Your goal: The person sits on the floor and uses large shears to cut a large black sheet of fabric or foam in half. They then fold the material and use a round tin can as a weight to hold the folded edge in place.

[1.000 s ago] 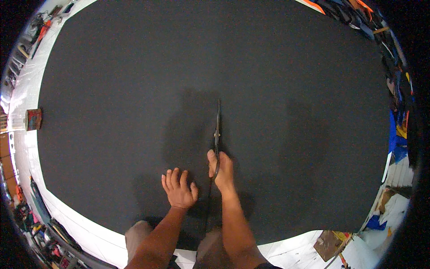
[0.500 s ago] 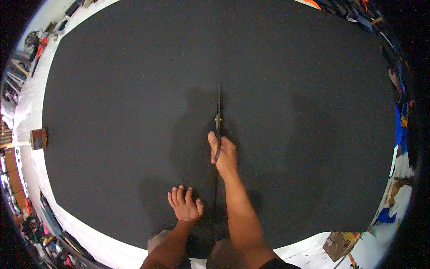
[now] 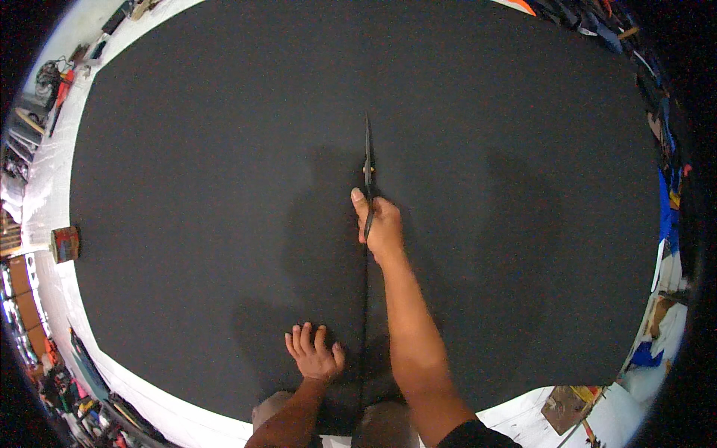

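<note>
A large dark grey sheet of material lies flat before me. My right hand is wrapped round the handles of a pair of scissors, whose blades point away from me at the sheet's middle. Behind the scissors a straight dark slit runs through the sheet back toward my knees. Left of this slit, my left hand rests flat on the sheet with its fingers spread and nothing in it. How far apart the blades stand cannot be made out.
A rusty reddish can stands at the sheet's left edge. White floor shows around the sheet. Assorted tools and clutter lie at lower left. A brown box sits at lower right, and blue material lies along the right side.
My right hand and the scissors have moved farther from me along the sheet, and the slit behind them is longer. My left hand has shifted slightly nearer and to the right.
</note>
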Available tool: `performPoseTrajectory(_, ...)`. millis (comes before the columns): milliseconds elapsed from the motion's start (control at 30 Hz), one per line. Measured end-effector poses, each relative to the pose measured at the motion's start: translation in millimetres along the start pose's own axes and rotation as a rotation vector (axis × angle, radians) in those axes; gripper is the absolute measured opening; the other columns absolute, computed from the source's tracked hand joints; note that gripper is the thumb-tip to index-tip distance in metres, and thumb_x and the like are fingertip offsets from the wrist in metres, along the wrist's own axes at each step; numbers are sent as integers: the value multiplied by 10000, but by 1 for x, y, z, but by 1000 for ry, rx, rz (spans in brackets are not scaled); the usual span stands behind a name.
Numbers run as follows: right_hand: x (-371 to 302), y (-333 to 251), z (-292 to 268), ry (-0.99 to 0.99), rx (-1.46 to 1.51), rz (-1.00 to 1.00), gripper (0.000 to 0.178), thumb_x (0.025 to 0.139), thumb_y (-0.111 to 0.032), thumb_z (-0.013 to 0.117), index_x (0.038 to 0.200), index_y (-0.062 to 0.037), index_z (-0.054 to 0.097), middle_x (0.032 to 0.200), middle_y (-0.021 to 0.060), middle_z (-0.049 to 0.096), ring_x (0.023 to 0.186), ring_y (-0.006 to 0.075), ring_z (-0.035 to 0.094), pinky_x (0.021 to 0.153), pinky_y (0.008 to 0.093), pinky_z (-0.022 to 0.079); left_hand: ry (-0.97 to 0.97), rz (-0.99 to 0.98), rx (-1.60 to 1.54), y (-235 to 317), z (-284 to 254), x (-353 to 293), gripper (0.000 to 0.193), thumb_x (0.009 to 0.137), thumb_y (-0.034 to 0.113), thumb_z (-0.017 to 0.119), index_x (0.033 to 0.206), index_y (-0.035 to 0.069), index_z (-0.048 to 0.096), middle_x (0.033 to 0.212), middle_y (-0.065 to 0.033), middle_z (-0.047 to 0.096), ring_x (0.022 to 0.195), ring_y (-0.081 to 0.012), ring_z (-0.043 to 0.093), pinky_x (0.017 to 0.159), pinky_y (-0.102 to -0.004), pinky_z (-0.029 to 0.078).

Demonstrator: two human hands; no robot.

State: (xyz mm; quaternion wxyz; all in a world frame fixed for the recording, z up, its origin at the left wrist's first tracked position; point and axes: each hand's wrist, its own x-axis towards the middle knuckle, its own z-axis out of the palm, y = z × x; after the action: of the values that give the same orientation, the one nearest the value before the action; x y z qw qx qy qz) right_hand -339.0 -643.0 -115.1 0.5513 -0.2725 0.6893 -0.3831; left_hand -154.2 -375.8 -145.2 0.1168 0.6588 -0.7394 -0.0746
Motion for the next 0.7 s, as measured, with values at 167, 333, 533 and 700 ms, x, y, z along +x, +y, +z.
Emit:
performPoseTrajectory(167,33,-32,-8,-40,37,-12,523,898,-564,651,708,-88,546,551,-10,469,434,103,442,431,285,357,-50,-4,12,4,-1,0,484,796,313,599,1213,71,553,1340,-194,430,1332,-426,336,1104,-664,239)
performPoseTrajectory(333,58,-28,3,21,77,-68,500,876,-521,703,698,-83,543,552,-6,479,434,115,457,432,290,386,-26,18,8,1,3,0,497,864,334,543,1268,46,504,1366,-230,424,1355,-453,317,1115,-666,214)
performPoseTrajectory(533,59,-32,5,69,4,-14,530,878,-537,693,661,-92,505,556,14,499,438,129,481,438,295,400,26,-72,-66,6,-10,54,391,799,278,643,1113,54,584,1215,-200,482,1182,-410,429,976,-604,329)
performPoseTrajectory(700,66,-31,10,71,5,-24,552,878,-533,697,635,-93,471,539,16,486,441,133,487,444,293,405,347,-24,-168,-7,9,340,337,849,230,680,1090,5,613,1177,-219,582,1111,-417,534,956,-536,404)
